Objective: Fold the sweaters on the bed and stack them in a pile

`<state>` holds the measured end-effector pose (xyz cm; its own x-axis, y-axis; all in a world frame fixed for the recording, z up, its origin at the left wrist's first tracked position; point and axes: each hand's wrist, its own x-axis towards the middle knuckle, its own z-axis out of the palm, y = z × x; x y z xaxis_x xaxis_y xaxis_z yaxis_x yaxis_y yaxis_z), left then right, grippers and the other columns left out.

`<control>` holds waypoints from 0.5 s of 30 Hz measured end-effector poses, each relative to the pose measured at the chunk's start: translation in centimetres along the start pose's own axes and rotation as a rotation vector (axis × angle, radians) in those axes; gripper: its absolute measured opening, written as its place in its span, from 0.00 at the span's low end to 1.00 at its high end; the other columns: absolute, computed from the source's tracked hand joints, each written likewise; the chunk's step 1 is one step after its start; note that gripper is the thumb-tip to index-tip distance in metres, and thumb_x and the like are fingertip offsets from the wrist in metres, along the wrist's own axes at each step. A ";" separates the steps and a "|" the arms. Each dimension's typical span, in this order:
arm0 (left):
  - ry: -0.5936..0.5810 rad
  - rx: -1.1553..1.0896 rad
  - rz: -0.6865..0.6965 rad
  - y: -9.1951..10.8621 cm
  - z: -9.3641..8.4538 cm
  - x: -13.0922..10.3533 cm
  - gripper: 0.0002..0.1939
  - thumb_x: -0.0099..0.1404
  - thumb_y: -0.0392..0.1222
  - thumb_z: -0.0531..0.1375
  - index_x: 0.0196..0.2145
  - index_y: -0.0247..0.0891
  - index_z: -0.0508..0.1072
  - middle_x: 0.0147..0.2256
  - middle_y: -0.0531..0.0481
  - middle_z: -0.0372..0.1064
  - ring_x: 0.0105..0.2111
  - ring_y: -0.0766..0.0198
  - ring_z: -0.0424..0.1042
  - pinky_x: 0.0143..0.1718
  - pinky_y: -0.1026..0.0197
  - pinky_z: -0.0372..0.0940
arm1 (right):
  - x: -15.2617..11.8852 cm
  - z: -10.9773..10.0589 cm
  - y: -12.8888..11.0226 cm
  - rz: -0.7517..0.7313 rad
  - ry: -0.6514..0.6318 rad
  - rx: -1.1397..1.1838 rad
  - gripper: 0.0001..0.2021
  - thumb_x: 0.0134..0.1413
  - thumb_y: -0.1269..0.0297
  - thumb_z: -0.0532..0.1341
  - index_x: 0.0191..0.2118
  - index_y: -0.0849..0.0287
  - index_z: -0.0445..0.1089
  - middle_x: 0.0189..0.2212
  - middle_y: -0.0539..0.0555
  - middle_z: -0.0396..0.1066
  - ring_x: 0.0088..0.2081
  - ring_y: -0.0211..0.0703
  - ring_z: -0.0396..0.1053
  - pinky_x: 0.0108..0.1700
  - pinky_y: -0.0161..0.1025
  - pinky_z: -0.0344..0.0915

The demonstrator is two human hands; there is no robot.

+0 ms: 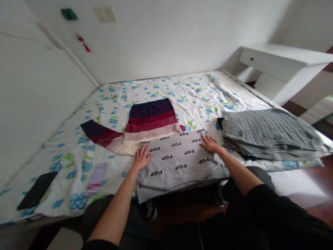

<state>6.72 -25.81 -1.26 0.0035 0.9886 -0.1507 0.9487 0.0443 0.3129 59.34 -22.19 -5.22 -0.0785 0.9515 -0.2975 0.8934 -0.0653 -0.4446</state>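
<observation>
A grey shirt (171, 166) printed with black "POP" words lies flat at the bed's front edge, its lower end hanging a little over. My left hand (142, 158) rests on its left side, fingers spread. On the shirt's right side lies my right hand (209, 144), fingers also apart. Neither hand grips the cloth. Behind the shirt, and partly under it, a striped sweater (153, 118) in navy, maroon, pink and cream is spread out, with one sleeve stretched to the left.
Right of the shirt sits a stack of folded knitwear with a grey cable-knit sweater (265, 128) on top. A dark phone-like object (37, 191) and a blurred purple item (96, 178) lie at left on the flowered sheet (114, 99). A white desk (275, 66) stands at right.
</observation>
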 end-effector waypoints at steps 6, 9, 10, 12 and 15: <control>0.091 -0.053 -0.142 -0.5 0.4 -5.1 0.43 0.78 0.57 0.54 0.83 0.34 0.55 0.82 0.26 0.46 0.82 0.32 0.46 0.78 0.29 0.47 | -4.6 0.1 -0.3 0.097 0.094 -0.023 0.45 0.73 0.41 0.63 0.82 0.63 0.56 0.79 0.73 0.57 0.79 0.67 0.56 0.79 0.59 0.53; 0.169 -0.139 -0.215 0.0 0.5 -7.6 0.43 0.76 0.52 0.57 0.80 0.26 0.57 0.80 0.20 0.51 0.80 0.34 0.53 0.79 0.37 0.51 | -6.8 0.3 -0.8 0.185 0.191 0.023 0.42 0.69 0.44 0.68 0.77 0.69 0.65 0.72 0.76 0.68 0.74 0.67 0.66 0.76 0.54 0.60; 0.199 -0.182 -0.244 0.1 0.4 -8.4 0.42 0.75 0.51 0.59 0.79 0.26 0.59 0.78 0.20 0.56 0.79 0.35 0.57 0.78 0.40 0.53 | -7.5 0.3 -0.9 0.233 0.222 0.065 0.41 0.67 0.45 0.69 0.74 0.69 0.68 0.69 0.76 0.71 0.72 0.66 0.69 0.73 0.52 0.63; 0.262 -0.302 -0.344 0.2 -0.1 -9.9 0.40 0.73 0.50 0.62 0.76 0.29 0.64 0.73 0.21 0.65 0.76 0.37 0.64 0.75 0.44 0.59 | -8.8 0.1 -0.8 0.335 0.261 0.186 0.38 0.63 0.47 0.71 0.70 0.67 0.72 0.63 0.74 0.77 0.67 0.65 0.75 0.69 0.50 0.68; 0.263 -0.627 -0.530 -0.3 -1.0 -11.9 0.31 0.67 0.50 0.68 0.64 0.36 0.74 0.65 0.26 0.76 0.73 0.34 0.68 0.66 0.45 0.69 | -10.5 -0.3 -0.5 0.438 0.248 0.372 0.33 0.59 0.49 0.73 0.64 0.65 0.78 0.58 0.73 0.81 0.63 0.67 0.78 0.63 0.51 0.73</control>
<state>6.10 -37.49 1.39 -0.5374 0.8127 -0.2253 0.4546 0.5042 0.7342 59.82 -32.11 -1.63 0.4049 0.8514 -0.3333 0.6021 -0.5226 -0.6036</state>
